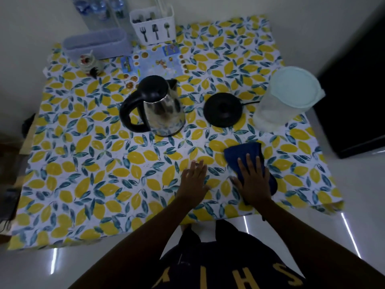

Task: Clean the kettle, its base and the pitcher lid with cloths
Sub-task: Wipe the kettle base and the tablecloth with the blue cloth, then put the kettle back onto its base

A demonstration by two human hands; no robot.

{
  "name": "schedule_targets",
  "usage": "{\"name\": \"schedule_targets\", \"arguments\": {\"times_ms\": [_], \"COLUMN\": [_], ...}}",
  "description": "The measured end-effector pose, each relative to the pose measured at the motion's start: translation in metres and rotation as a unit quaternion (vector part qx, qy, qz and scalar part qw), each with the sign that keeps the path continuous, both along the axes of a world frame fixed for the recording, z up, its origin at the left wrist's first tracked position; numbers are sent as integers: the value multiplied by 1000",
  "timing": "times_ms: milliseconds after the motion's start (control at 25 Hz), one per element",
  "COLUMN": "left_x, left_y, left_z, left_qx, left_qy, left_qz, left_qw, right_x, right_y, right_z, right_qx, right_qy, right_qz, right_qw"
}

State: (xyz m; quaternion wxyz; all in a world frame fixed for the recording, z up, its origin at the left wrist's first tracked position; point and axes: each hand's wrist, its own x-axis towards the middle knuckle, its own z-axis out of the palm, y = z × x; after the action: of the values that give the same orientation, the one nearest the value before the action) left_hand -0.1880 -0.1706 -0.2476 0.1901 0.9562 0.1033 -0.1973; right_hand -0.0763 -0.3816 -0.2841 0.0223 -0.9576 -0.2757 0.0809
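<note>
kettle (161, 109) stands a little left of the middle of the worktop (83, 163), steel body upright, black handle towards the left, black lid shut. just to its right, apart from it, lies its base (223, 109), a flat black disc with a thin cord (251, 102) running off to the right. further right stands the clear pitcher (277, 109) with the pale pitcher lid (296, 88) seated on top. nothing looks wiped yet, as far as i can judge.

my left hand (193, 180) lies flat and empty on the lemon-print cover, fingers spread, gripping nothing. my right hand (253, 180) presses palm-down on the dark blue cloth (245, 155), fingers stretched over it, not closed around it.

what could go wrong, going across: the kettle is tall and off its base, so a hard rub high on the steel with no hand steadying the handle could tip it or slide it over the slick cover. the cord sits near the pitcher's foot, and tugging the base while wiping could drag it against the pitcher. the pitcher looks light and the lid wide; pushing down off-centre might rock it, and it stands near the right edge. whether it holds water i cannot tell.

count: one kettle, one base, one pitcher, one lid, one cloth in view though the task speaks of cloths, two hands. at the back, one grey tub (95, 44), one small jar (88, 62) and one white cutlery holder (153, 24).
</note>
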Motion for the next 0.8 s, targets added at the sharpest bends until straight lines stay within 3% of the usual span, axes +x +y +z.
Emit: {"name": "schedule_targets", "arguments": {"times_ms": [240,400,600,800], "left_x": [3,-1,-8,-4], "left_y": [-18,-18,12,93], "left_z": [4,19,39,76], "left_qx": [53,35,16,55], "left_qy": [-10,-56,-169,-304], "left_qz": [-11,51,115,190], "left_qw": [998,997,979,932], "right_x": [3,7,18,35], "right_y": [-5,15,81,173], "right_z": [7,19,48,108], "right_qx": [27,96,212,274], "right_qy": [14,6,6,-40], "right_qz": [25,52,132,181], "right_qw": [999,994,968,944]}}
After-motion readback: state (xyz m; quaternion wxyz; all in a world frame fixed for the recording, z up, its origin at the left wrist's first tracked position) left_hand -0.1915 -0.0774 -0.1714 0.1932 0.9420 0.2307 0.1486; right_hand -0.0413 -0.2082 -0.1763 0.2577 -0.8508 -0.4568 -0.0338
